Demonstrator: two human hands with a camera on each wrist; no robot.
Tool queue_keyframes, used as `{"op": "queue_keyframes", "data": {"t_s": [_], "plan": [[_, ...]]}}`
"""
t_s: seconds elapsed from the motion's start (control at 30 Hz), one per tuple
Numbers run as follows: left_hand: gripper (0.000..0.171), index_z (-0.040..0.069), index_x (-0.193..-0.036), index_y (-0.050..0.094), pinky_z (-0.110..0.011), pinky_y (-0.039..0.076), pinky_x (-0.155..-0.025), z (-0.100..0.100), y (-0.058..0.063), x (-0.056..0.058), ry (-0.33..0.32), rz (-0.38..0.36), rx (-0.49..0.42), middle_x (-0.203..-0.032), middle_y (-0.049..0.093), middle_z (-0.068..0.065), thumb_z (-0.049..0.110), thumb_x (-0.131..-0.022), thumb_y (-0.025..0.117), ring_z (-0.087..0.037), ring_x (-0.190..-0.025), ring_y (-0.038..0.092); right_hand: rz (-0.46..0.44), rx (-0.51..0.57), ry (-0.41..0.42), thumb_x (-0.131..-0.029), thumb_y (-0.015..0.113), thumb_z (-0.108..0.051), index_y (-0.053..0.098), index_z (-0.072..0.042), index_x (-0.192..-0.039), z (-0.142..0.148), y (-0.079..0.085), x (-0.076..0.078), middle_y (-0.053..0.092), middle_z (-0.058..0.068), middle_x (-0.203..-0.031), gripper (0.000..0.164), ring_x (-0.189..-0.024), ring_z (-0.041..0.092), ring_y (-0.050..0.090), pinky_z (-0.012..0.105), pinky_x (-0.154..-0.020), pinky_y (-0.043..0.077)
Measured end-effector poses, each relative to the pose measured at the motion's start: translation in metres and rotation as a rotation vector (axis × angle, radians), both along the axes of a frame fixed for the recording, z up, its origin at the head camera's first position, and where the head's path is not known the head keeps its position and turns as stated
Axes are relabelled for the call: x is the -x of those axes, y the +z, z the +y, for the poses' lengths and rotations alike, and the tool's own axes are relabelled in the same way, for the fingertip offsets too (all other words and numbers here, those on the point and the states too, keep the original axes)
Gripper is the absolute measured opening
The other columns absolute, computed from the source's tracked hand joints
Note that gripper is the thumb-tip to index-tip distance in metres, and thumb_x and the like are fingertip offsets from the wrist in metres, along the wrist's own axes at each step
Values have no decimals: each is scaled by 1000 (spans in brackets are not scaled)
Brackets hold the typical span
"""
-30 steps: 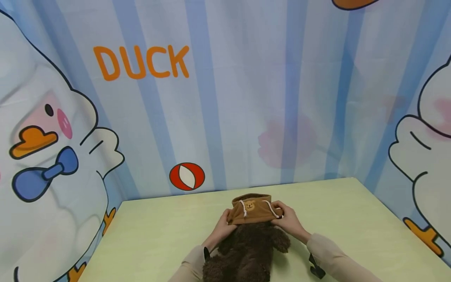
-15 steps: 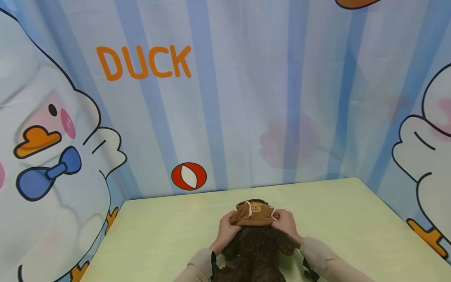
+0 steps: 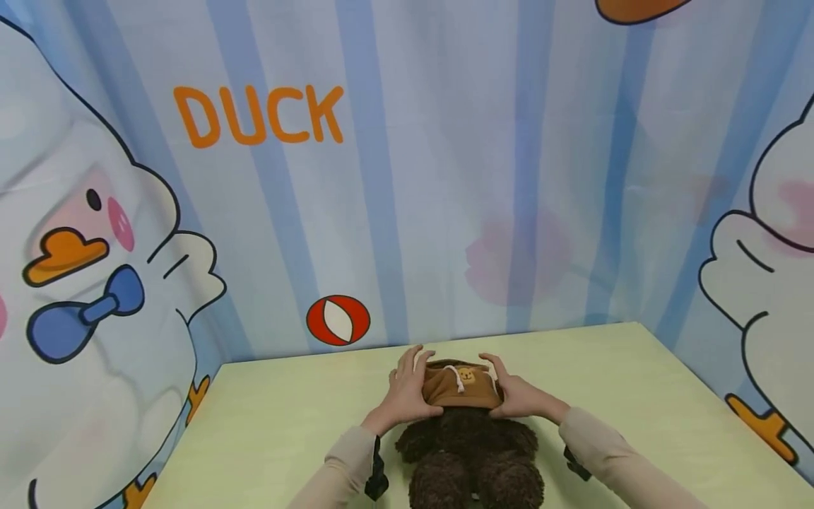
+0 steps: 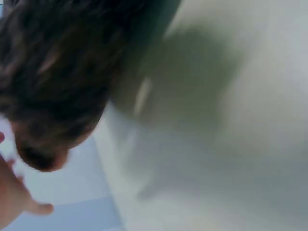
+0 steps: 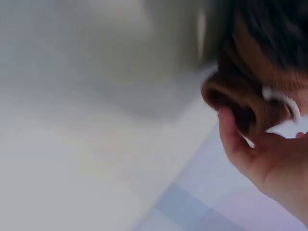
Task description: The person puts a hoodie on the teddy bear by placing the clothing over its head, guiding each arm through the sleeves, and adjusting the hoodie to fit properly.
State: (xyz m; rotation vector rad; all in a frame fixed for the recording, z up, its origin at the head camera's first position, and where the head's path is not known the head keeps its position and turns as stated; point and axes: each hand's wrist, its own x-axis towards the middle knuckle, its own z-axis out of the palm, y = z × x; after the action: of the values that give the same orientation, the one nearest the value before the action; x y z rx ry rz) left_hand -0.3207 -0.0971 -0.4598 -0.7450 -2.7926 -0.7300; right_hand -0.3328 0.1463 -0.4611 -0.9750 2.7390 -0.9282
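Note:
A dark brown plush toy (image 3: 467, 438) lies on the table, its arms and legs toward me. A small brown hoodie (image 3: 454, 389) with a bear-face patch and white drawstrings covers its upper end, so the head is hidden. On the hoodie's left side is my left hand (image 3: 407, 385), fingers spread upward and thumb near the hem. In the left wrist view that hand (image 4: 12, 197) shows apart from the fur. Opposite it, my right hand (image 3: 518, 392) has its index finger raised and thumb low by the hem. The right wrist view shows its thumb (image 5: 231, 132) touching the sleeve opening (image 5: 236, 98).
The pale green tabletop (image 3: 286, 424) extends to both sides of the toy. Behind it hangs a blue striped curtain (image 3: 439, 177) with printed ducks and the word DUCK. Dark straps (image 3: 377, 474) show at both wrists.
The hoodie has come lower over the toy's upper end, and the toy now lies straighter. Both hands have loosened from gripping the hoodie's sides to spread fingers.

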Motion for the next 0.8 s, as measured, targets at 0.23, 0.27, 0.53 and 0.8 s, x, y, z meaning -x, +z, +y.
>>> {"op": "queue_keyframes", "data": {"t_s": [0.23,0.27,0.53,0.8], "plan": [[54,7,-110,50,-27,43,-75,12,13,6,-99,53,227,-99,47,-4,32,-68,75,-14,-85,47,238,-78,82,-61,80,-14,45,-4,-117,-5,9,9,47,14,-120,67,-109,31,47,45,-83,43],[50,8,-104,50,-23,41,-66,14,12,5,-99,79,231,-93,46,-2,31,-67,76,-11,-78,45,260,-70,72,-60,81,-14,46,-7,-113,-6,8,9,50,10,-114,64,-102,26,50,41,-80,45],[40,11,-89,47,-23,39,-52,25,0,-7,-40,468,402,-81,53,0,31,-67,74,-13,-68,52,583,-123,-31,-60,79,-39,51,-18,-84,-12,2,-6,46,-7,-75,42,-62,4,37,18,-53,33],[48,14,-112,50,-48,43,-86,24,-2,-10,-60,409,359,-97,57,-2,35,-74,69,-18,-84,58,341,-61,-10,-69,75,-21,53,-9,-105,-4,3,-10,57,2,-93,45,-77,12,54,25,-63,44]]}}
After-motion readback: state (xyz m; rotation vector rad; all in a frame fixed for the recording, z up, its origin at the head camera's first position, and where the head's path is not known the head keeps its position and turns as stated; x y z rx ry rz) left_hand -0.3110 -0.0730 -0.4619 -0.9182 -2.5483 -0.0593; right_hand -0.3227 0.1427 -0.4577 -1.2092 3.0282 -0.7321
